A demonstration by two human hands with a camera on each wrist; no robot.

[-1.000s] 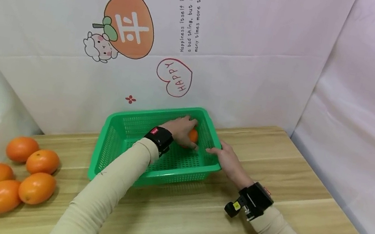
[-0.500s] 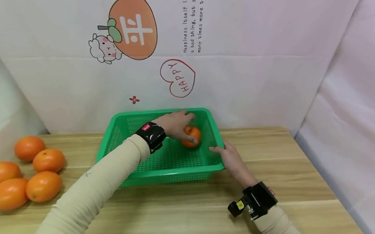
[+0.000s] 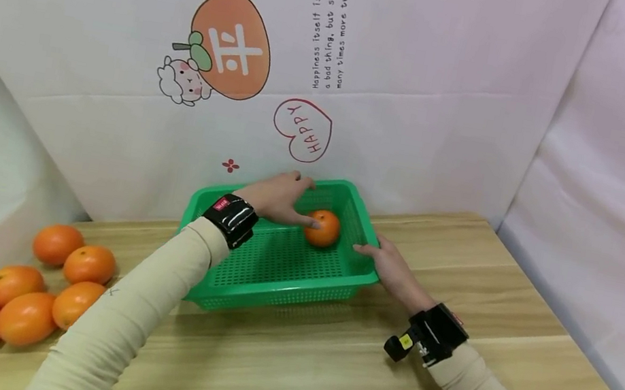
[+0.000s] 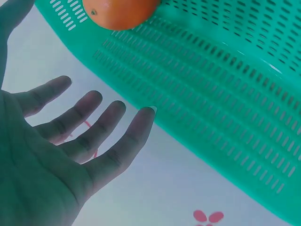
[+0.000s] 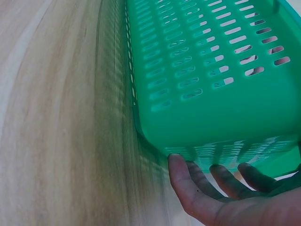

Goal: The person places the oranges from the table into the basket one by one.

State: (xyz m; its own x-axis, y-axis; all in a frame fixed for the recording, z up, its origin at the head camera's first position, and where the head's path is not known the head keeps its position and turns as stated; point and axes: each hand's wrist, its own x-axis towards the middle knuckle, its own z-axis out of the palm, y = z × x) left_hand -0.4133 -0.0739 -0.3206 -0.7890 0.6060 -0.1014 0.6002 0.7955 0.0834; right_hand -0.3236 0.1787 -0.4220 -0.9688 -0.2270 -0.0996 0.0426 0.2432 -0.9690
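Note:
A single orange (image 3: 323, 228) sits in the right end of the green plastic basket (image 3: 285, 285). My left hand (image 3: 277, 197) hovers at the basket's back rim, just left of that fruit, and its thumb overlaps it in the head view. Its spread fingers (image 4: 113, 155) hold nothing in the left wrist view, where the orange (image 4: 123, 12) lies apart from them. At the right end wall, my right hand (image 3: 393, 272) grips the basket's rim, thumb inside. Several of its fingertips (image 5: 178, 162) touch the outside of the basket (image 5: 197, 122) in the right wrist view.
Several more oranges (image 3: 27, 318) are grouped on the wooden table (image 3: 281, 383) at the left, partly behind my left sleeve (image 3: 109, 316). A white printed cloth (image 3: 399, 120) hangs close behind the basket, with other white sheets at both sides.
My left hand has let go of the orange, leaving it in the basket, and drawn back to the left and up over the rear rim. My right hand keeps its grip on the basket.

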